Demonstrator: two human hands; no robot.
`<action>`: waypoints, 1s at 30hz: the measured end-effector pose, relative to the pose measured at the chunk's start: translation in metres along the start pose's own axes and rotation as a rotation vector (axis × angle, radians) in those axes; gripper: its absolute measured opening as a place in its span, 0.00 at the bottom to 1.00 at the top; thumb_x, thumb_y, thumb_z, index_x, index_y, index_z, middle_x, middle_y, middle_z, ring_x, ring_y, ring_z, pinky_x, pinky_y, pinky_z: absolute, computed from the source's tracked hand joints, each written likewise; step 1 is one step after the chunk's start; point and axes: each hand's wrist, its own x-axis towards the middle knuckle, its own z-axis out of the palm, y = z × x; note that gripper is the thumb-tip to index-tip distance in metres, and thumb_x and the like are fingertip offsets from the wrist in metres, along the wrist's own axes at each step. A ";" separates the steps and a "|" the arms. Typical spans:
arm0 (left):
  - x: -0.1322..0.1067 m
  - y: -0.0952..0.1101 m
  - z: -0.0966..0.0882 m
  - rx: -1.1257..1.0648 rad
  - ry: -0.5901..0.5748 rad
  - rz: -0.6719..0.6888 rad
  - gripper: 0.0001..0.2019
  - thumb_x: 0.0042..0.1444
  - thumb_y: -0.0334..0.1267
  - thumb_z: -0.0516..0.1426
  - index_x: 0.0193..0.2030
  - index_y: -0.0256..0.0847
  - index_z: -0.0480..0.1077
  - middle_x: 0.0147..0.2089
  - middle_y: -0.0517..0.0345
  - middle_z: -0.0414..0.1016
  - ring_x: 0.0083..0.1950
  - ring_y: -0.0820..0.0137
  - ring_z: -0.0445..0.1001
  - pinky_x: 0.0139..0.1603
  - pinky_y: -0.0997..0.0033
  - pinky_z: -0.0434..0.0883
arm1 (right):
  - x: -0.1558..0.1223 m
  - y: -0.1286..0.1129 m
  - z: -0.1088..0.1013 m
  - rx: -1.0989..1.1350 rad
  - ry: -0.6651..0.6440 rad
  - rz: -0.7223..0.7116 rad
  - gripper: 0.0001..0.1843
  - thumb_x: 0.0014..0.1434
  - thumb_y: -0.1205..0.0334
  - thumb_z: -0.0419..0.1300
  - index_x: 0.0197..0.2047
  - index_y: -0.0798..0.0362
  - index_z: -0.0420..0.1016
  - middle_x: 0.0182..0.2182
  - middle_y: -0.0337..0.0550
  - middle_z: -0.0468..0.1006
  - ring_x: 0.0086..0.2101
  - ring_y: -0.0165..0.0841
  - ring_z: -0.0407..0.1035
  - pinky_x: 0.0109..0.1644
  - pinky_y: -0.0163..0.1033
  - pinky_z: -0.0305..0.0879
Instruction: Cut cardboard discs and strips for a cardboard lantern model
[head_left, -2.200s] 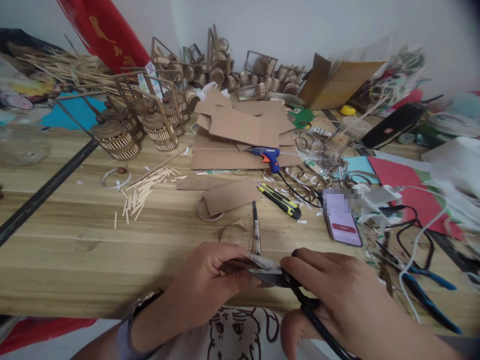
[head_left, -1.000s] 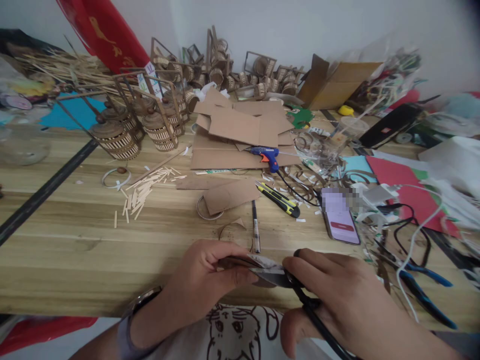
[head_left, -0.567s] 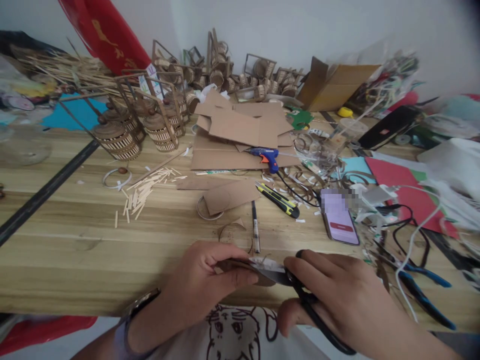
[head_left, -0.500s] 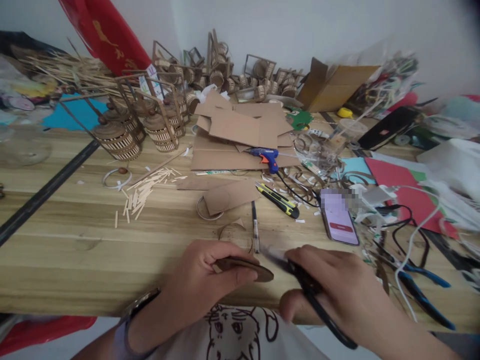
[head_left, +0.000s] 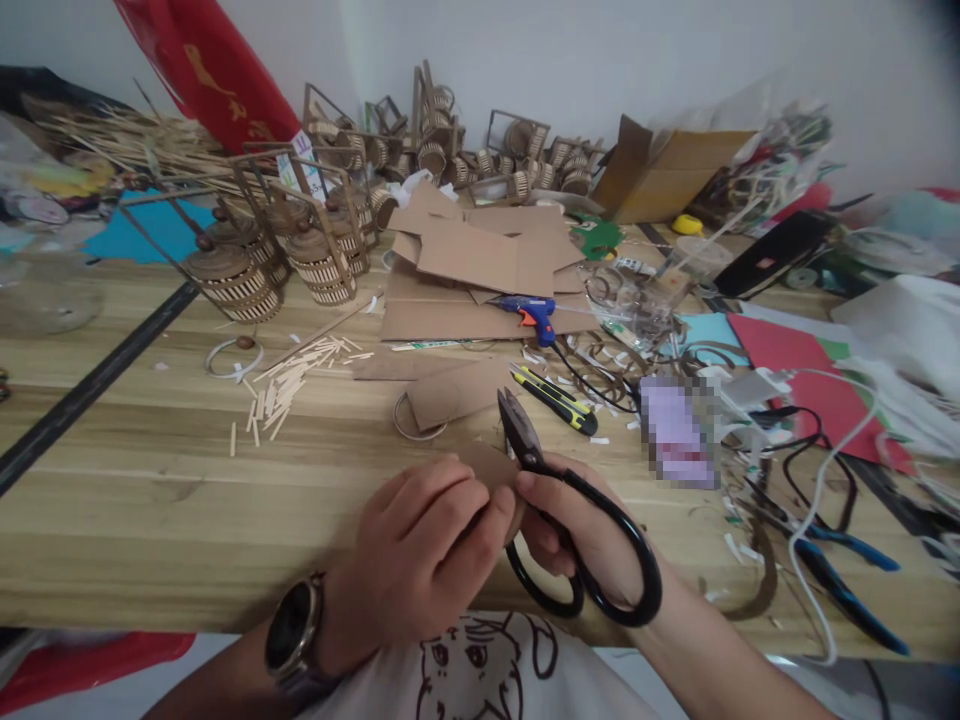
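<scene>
Held low over the near edge of the table, a round brown cardboard disc (head_left: 489,468) is pinched in my left hand (head_left: 424,545), which covers its lower left part. My right hand (head_left: 592,530) has black-handled scissors (head_left: 523,437) in it. Their blades are nearly together and point up and away, just right of the disc. Fingertips of both hands meet at the disc's right edge; whether the right ones grip it too is hidden. Beyond the hands lie a cardboard piece (head_left: 476,388), a ring (head_left: 407,420) and a yellow-black utility knife (head_left: 559,402).
A blue glue gun (head_left: 534,315) rests on stacked cardboard (head_left: 480,250). Small slatted baskets (head_left: 322,265) stand at the left, near a pile of thin sticks (head_left: 289,385). At the right are a phone (head_left: 679,435), blue-handled pliers (head_left: 847,590) and a white cable (head_left: 806,560).
The scissors have swung from pointing left to pointing up, and my right hand has come left to the disc. My left hand has turned, showing the disc's flat face and the watch dial.
</scene>
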 end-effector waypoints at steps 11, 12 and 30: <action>-0.018 -0.012 0.007 -0.592 -0.161 -0.473 0.44 0.58 0.56 0.64 0.74 0.49 0.48 0.74 0.40 0.58 0.72 0.51 0.62 0.70 0.48 0.65 | 0.004 -0.007 -0.013 -0.055 0.038 -0.052 0.17 0.53 0.51 0.63 0.24 0.49 0.60 0.13 0.26 0.60 0.13 0.21 0.50 0.14 0.28 0.45; -0.019 -0.011 0.007 -0.643 -0.195 -0.526 0.47 0.56 0.59 0.64 0.75 0.50 0.45 0.74 0.41 0.57 0.73 0.50 0.61 0.70 0.46 0.65 | 0.003 -0.008 -0.013 -0.099 0.041 -0.064 0.17 0.54 0.52 0.63 0.24 0.49 0.60 0.13 0.26 0.60 0.13 0.21 0.51 0.14 0.28 0.45; -0.031 -0.049 0.012 0.075 -0.592 -0.347 0.27 0.54 0.45 0.64 0.59 0.40 0.70 0.54 0.39 0.80 0.52 0.46 0.79 0.53 0.47 0.75 | 0.003 0.019 -0.028 -1.308 0.275 -0.124 0.16 0.63 0.49 0.62 0.45 0.54 0.70 0.28 0.48 0.83 0.30 0.46 0.79 0.31 0.40 0.61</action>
